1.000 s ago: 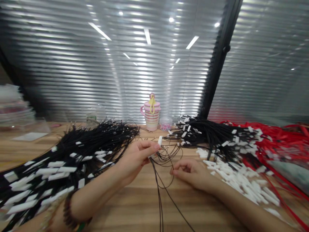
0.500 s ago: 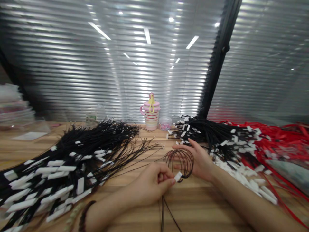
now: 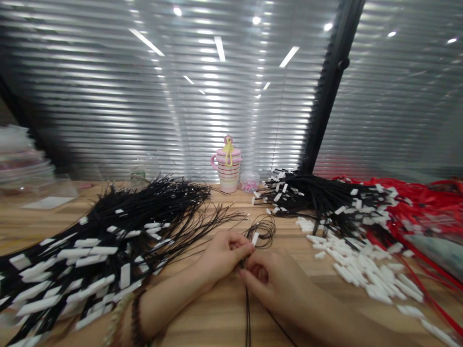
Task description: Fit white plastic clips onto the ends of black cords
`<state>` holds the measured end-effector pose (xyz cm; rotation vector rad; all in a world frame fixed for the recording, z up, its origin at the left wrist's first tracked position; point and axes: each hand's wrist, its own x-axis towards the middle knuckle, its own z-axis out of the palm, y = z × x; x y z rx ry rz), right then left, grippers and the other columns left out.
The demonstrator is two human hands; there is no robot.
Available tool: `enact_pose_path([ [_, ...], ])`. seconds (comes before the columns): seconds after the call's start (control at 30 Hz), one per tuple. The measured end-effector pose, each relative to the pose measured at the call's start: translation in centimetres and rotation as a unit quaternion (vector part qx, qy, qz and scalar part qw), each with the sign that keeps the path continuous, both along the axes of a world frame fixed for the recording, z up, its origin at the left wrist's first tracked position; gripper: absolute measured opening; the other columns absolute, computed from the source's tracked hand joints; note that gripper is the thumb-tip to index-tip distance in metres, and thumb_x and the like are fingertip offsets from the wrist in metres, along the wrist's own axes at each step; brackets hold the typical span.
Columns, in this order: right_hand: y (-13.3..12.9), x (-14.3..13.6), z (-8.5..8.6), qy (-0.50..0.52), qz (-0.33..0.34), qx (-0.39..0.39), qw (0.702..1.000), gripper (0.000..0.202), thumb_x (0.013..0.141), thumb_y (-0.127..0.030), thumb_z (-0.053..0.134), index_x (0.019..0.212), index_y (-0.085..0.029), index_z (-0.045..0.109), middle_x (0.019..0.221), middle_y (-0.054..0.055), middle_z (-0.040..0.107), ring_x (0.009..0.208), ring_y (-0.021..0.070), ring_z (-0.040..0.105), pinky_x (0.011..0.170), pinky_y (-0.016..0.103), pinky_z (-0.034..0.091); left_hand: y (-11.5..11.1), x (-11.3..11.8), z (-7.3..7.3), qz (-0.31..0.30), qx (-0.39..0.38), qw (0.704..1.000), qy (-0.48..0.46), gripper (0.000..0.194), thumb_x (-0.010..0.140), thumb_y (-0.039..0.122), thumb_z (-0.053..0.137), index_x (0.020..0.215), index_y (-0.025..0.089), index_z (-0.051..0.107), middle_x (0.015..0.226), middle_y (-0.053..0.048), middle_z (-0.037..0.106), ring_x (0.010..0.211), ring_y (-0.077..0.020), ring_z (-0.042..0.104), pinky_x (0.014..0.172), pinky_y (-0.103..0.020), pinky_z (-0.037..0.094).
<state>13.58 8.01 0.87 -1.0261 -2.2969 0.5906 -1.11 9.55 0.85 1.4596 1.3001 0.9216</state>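
Note:
Thumb and fingers of my left hand (image 3: 229,253) pinch black cords just below a small white tag (image 3: 255,239). Beyond the fingertips a looped bundle of thin black cords (image 3: 266,230) fans out over the wooden table. Close beside it, my right hand (image 3: 271,277) is closed, its thumb and index finger pressed on the same cords near the left fingertips. Loose cord ends (image 3: 248,313) hang down from between the hands toward the table's front. The exact grip point is partly hidden by the fingers.
A heap of black cords with white tags (image 3: 108,250) covers the left side. At right lie more black cords (image 3: 311,193), loose white pieces (image 3: 365,265) and red ribbons (image 3: 427,207). A striped pink mug (image 3: 229,171) and a small clear tub (image 3: 250,183) stand behind.
My right hand has left the cord loops, where its fingers were spread, and come down to pinch the cords beside my left hand. The loops now sit lower and narrower.

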Motion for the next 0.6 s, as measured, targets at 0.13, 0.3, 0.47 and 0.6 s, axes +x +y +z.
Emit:
enact_pose_path([
  [0.13,0.2,-0.6,-1.9,0.037,0.0,-0.075,0.997,0.019,0.078,-0.023,0.047,0.068,-0.015,0.061,0.064,0.001,0.059,0.056,0.0098,0.048,0.049,0.02,0.027,-0.2,0.0,0.0,0.008,0.018,1.0,-0.003,0.029,0.067,0.037,0.06,0.071,0.008,0.062,0.065,-0.006,0.059,0.056,-0.0107,0.047,0.051,-0.021,0.033],
  [0.3,1.1,-0.6,-2.4,0.103,0.013,-0.107,0.989,0.024,0.082,-0.024,0.043,0.065,-0.013,0.057,0.063,0.001,0.057,0.058,0.0101,0.047,0.052,0.019,0.03,-0.4,0.1,0.2,0.013,0.004,0.999,-0.032,0.028,0.066,0.037,0.062,0.071,0.009,0.061,0.06,-0.003,0.057,0.053,-0.0093,0.045,0.048,-0.019,0.032],
  [0.47,1.0,-0.2,-1.5,0.078,0.027,-0.097,0.992,0.024,0.083,-0.021,0.04,0.063,-0.013,0.051,0.061,0.0,0.053,0.057,0.0098,0.046,0.052,0.019,0.03,-0.4,0.2,0.2,-0.004,-0.009,0.998,-0.054,0.028,0.068,0.036,0.06,0.07,0.008,0.059,0.061,-0.005,0.059,0.053,-0.0117,0.05,0.052,-0.022,0.036],
  [0.6,0.7,0.4,-1.0,0.035,0.03,-0.076,0.996,0.02,0.081,-0.018,0.039,0.067,-0.014,0.053,0.066,0.001,0.056,0.059,0.0106,0.047,0.053,0.02,0.031,-0.3,0.1,0.1,0.013,0.034,0.999,-0.028,0.027,0.069,0.035,0.06,0.068,0.008,0.061,0.064,-0.005,0.058,0.058,-0.0111,0.047,0.055,-0.022,0.035],
])
